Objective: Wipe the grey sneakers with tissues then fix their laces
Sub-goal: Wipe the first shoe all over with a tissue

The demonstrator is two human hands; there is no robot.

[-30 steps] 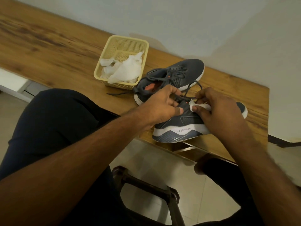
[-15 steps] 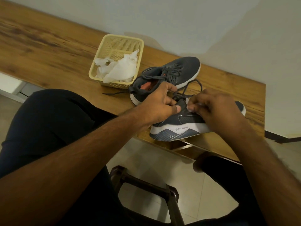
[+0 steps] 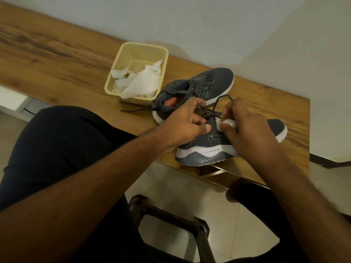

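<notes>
Now my left hand (image 3: 182,128) grips the near sneaker (image 3: 214,147) at the table (image 3: 57,59) edge while my right hand (image 3: 247,130) pinches a wadded tissue (image 3: 227,123) against its laces (image 3: 214,111); wiping continues, lacing comes next, I judge.

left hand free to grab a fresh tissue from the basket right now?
Probably not yet. The left hand grips the near sneaker by its laces. The way to the tissues in the basket looks open, left of the far sneaker, but it must let go first.
</notes>
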